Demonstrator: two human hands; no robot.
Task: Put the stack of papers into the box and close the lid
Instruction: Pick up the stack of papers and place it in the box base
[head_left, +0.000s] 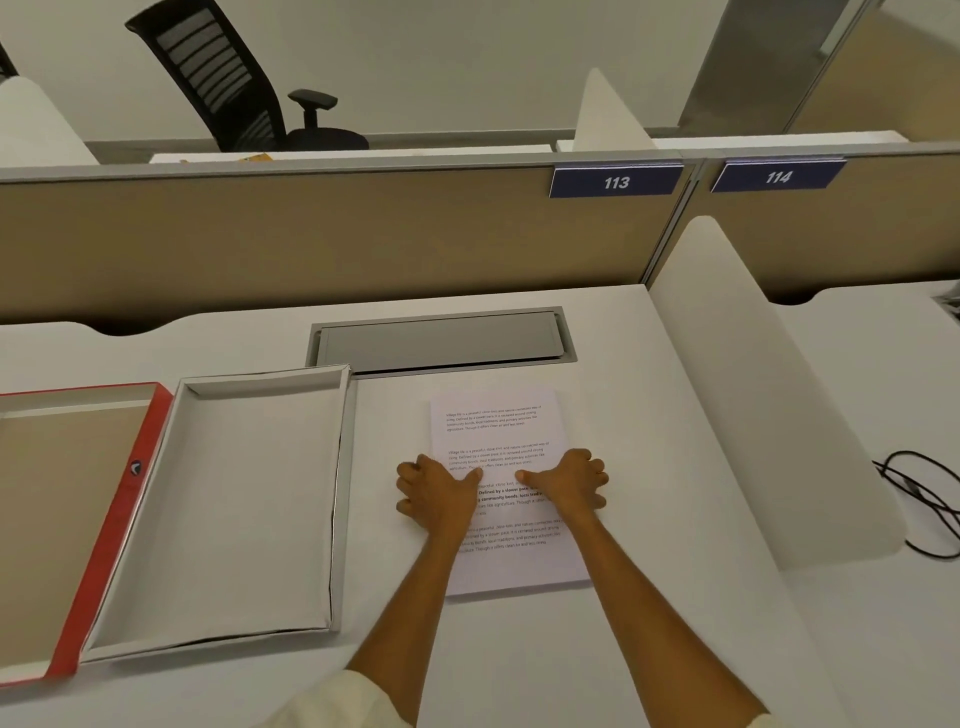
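A stack of white printed papers (496, 415) lies flat on the white desk, right of centre. My left hand (434, 491) grips the stack's left edge, thumb on top and fingers curled at the side. My right hand (569, 483) grips the right edge the same way. The open white box (249, 509) sits empty just left of the papers. Its red-edged lid (124, 493) lies upside down at the far left, partly tucked against the box.
A grey cable hatch (441, 340) is set into the desk behind the papers. A white divider (769, 389) walls off the right side, with black cables (924, 499) beyond it. A tan partition stands at the back.
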